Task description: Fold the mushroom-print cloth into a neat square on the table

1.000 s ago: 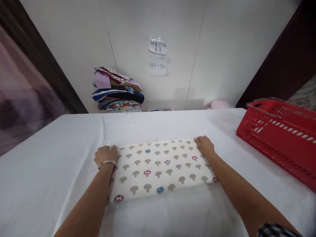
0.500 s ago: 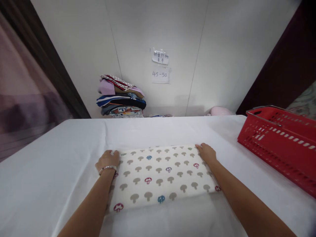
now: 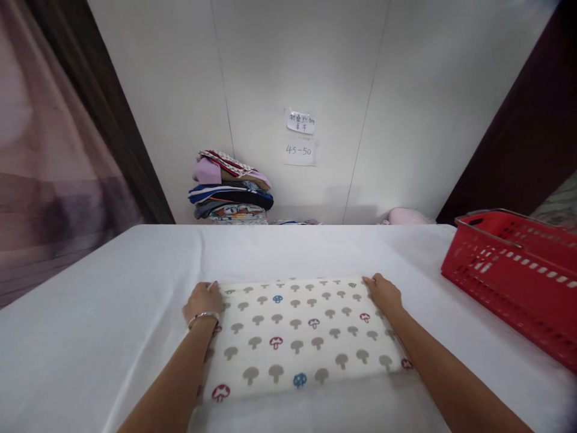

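A cream cloth (image 3: 288, 337) printed with grey, blue, red and purple mushrooms lies folded into a wide rectangle in front of me. At its far left corner, my left hand (image 3: 204, 302), with a silver bangle at the wrist, is closed on the edge. My right hand (image 3: 383, 293) pinches the far right corner. Both forearms run along the cloth's short sides and cover parts of them. Under the cloth is a table with a white cover (image 3: 148, 288).
On the right of the table stands a red plastic basket (image 3: 509, 282) with a metal handle. Behind the table's far edge rises a stack of folded fabrics (image 3: 232, 186), with a pink object (image 3: 408, 216) farther right. Paper labels (image 3: 300, 150) are stuck on the wall; a pink curtain (image 3: 54, 150) hangs left.
The whole view has shifted slightly, so everything appears a little lower and farther right. Both hands keep their places at the cloth's far corners, and its shape looks the same.
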### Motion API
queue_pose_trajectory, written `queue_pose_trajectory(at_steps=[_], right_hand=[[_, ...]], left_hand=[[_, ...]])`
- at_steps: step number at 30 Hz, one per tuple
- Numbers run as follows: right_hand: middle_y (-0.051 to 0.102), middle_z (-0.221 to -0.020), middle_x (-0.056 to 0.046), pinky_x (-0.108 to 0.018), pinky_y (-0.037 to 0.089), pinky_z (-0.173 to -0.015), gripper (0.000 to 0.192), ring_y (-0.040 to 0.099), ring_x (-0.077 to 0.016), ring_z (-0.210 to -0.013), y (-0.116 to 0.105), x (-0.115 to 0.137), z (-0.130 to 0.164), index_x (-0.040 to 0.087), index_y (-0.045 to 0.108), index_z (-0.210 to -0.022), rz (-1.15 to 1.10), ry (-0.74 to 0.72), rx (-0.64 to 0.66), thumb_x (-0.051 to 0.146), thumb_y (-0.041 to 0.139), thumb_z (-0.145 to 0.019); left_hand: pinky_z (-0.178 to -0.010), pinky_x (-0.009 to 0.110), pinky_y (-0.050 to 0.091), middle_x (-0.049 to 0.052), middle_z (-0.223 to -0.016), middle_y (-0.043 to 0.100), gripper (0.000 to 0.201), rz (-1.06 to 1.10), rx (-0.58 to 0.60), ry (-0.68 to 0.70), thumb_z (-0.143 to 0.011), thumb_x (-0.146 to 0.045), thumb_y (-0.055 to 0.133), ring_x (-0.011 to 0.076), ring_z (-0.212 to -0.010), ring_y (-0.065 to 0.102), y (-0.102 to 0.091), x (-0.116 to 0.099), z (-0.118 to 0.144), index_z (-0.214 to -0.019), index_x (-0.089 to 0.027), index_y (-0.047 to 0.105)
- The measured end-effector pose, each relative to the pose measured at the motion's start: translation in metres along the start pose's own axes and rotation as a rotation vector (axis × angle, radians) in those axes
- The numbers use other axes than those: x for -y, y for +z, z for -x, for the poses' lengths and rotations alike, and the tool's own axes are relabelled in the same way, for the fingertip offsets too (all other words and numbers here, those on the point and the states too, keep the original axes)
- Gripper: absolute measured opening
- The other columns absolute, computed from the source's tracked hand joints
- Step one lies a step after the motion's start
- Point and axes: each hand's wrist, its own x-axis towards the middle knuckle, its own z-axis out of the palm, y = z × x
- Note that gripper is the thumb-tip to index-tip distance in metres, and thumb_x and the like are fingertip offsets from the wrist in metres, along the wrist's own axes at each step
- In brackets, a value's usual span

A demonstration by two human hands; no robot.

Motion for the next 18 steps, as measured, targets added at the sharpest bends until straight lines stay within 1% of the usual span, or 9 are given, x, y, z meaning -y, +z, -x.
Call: queue_pose_trajectory(at_steps=[5, 8, 10, 14, 18], right_hand=[[0.066, -0.09, -0.007, -0.029, 0.038, -0.068, 0.044, 0.061, -0.0212, -0.087, 0.0006, 0.0013, -0.0011, 0.02, 0.054, -0.094, -0.027, 0.003, 0.008, 0.053, 0.026, -0.092], [0.064, -0.099, -0.01, -0.03, 0.039, -0.072, 0.045, 0.059, -0.0223, -0.095, -0.0002, 0.0014, -0.002, 0.018, 0.055, -0.094, -0.043, -0.029, 0.0, 0.052, 0.025, -0.092], [0.063, -0.103, -0.011, -0.031, 0.04, -0.077, 0.046, 0.057, -0.0233, -0.1, -0.0018, 0.0002, -0.0022, 0.017, 0.056, -0.095, -0.058, -0.051, 0.021, 0.052, 0.026, -0.091], [0.062, -0.107, -0.014, -0.033, 0.04, -0.081, 0.047, 0.057, -0.0255, -0.101, -0.0038, -0.0035, 0.0002, 0.014, 0.056, -0.099, -0.093, -0.063, 0.082, 0.053, 0.032, -0.089], [0.062, -0.107, -0.017, -0.033, 0.041, -0.08, 0.044, 0.058, -0.0264, -0.1, -0.0023, -0.0053, 0.0033, 0.012, 0.053, -0.103, -0.113, -0.03, 0.062, 0.048, 0.035, -0.089]], left_hand=[[-0.083, 0.038, 0.043, 0.015, -0.111, 0.063, 0.04, 0.004, -0.006, 0.009, -0.088, -0.041, 0.031, 0.0273, -0.104, 0.058, 0.0006, 0.0004, -0.0001, -0.11, -0.018, 0.055], [-0.084, 0.038, 0.042, 0.014, -0.115, 0.061, 0.039, -0.002, 0.013, 0.025, -0.088, -0.04, 0.031, 0.0279, -0.106, 0.057, 0.0014, 0.0008, 0.0005, -0.111, -0.018, 0.055], [-0.086, 0.038, 0.041, 0.014, -0.118, 0.06, 0.039, 0.005, 0.013, 0.031, -0.089, -0.039, 0.031, 0.0278, -0.108, 0.056, 0.0014, 0.001, 0.0013, -0.112, -0.018, 0.054], [-0.086, 0.038, 0.041, 0.014, -0.118, 0.059, 0.04, 0.016, 0.011, 0.034, -0.089, -0.039, 0.029, 0.0271, -0.108, 0.056, 0.0022, 0.0016, 0.0019, -0.112, -0.018, 0.054], [-0.086, 0.039, 0.041, 0.015, -0.118, 0.059, 0.04, 0.036, -0.004, 0.046, -0.089, -0.039, 0.03, 0.0275, -0.108, 0.056, 0.0039, 0.0027, 0.001, -0.113, -0.017, 0.054]])
